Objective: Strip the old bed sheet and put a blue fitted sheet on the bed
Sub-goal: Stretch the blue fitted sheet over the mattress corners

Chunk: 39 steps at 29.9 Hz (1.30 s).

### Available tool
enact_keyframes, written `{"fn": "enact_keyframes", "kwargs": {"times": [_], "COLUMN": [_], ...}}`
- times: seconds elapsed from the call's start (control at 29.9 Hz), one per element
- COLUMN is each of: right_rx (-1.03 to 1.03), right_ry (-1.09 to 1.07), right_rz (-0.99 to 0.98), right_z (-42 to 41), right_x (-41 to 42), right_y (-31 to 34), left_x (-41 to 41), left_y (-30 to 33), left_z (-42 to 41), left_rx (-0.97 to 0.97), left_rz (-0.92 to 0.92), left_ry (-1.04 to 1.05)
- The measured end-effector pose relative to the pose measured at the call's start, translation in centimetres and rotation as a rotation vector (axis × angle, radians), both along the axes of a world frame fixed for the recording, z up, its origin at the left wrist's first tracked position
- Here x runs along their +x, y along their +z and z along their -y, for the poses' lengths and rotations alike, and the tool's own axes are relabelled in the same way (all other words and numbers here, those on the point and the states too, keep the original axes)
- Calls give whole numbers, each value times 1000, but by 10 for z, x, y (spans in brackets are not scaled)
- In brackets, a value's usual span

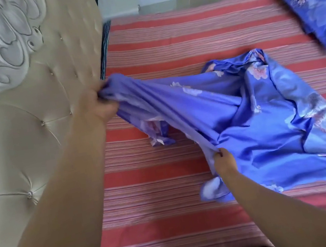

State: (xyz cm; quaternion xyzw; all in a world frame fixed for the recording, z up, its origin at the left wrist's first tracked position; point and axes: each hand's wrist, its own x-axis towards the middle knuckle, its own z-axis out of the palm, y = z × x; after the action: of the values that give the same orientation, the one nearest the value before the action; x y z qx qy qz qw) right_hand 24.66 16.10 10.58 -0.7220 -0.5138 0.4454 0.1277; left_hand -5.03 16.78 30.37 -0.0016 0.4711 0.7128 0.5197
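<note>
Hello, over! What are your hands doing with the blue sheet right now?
Left hand grips blue sheet corner at headboard. Right hand pinches its edge. Sheet bunched, not spread, over striped red bedcover. Blue pillow lies on the far corner.

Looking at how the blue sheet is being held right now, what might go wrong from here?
The blue sheet is still mostly bunched mid-bed, so it may go on twisted. The left hand grips one end against the headboard, and that end could snag there rather than reach the mattress corner. The right hand only pinches an edge, which might slip. The red striped cover could also wrinkle underneath.
</note>
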Motion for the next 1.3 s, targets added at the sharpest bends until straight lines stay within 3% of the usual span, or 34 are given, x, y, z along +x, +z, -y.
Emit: {"fn": "enact_keyframes", "kwargs": {"times": [0.03, 0.1, 0.17, 0.23, 0.3, 0.33, 0.4, 0.43, 0.5, 0.6, 0.7, 0.77, 0.84, 0.9, 1.0, 1.07, 1.17, 1.3], "right_rx": [25, 47, 68, 51, -87, -169, -338, -410, -483, -383, -126, 13, 106, 157, 224, 227, 161, 238], "right_ry": [-1, 28, 104, 164, 171, 151, 96, 91, 89, 55, 84, 226, 522, 572, 250, 328, 514, 433], "right_rz": [-10, -94, -250, -394, -557, -681, -939, -1015, -1068, -849, -416, -353, -232, -136, -166, -97, 19, -133], "right_z": [3, 15, 26, 26, 14, 7, -4, -6, -4, 1, 27, 64, 100, 119, 101, 78, 54, 50], "right_x": [-4, -28, -62, -91, -108, -112, -116, -117, -118, -99, -51, -22, -9, -10, -12, 2, 44, 80], "right_y": [7, 33, 59, 79, 94, 99, 106, 108, 104, 79, 42, 28, 20, 7, 8, 8, 8, 30], "left_x": [-5, 9, 49, 93, 124, 133, 142, 142, 133, 107, 94, 100, 113, 133, 164, 178, 176, 157], "left_y": [-5, -24, -52, -90, -123, -136, -152, -157, -158, -159, -145, -122, -101, -79, -56, -37, -11, 8], "left_z": [-4, -1, 22, 65, 106, 120, 128, 126, 116, 107, 99, 93, 88, 84, 80, 81, 78, 73], "left_rx": [61, 17, -108, -131, -177, -230, -371, -442, -582, -702, -579, -475, -400, -324, -252, -204, -47, 236], "left_rz": [12, -68, -181, -111, -112, -174, -329, -356, -415, -471, -350, -195, -57, 14, 70, 85, 71, 2], "left_ry": [75, -10, -308, -652, -783, -775, -556, -435, -393, -332, -166, -121, -125, -175, -243, -253, -106, 145]}}
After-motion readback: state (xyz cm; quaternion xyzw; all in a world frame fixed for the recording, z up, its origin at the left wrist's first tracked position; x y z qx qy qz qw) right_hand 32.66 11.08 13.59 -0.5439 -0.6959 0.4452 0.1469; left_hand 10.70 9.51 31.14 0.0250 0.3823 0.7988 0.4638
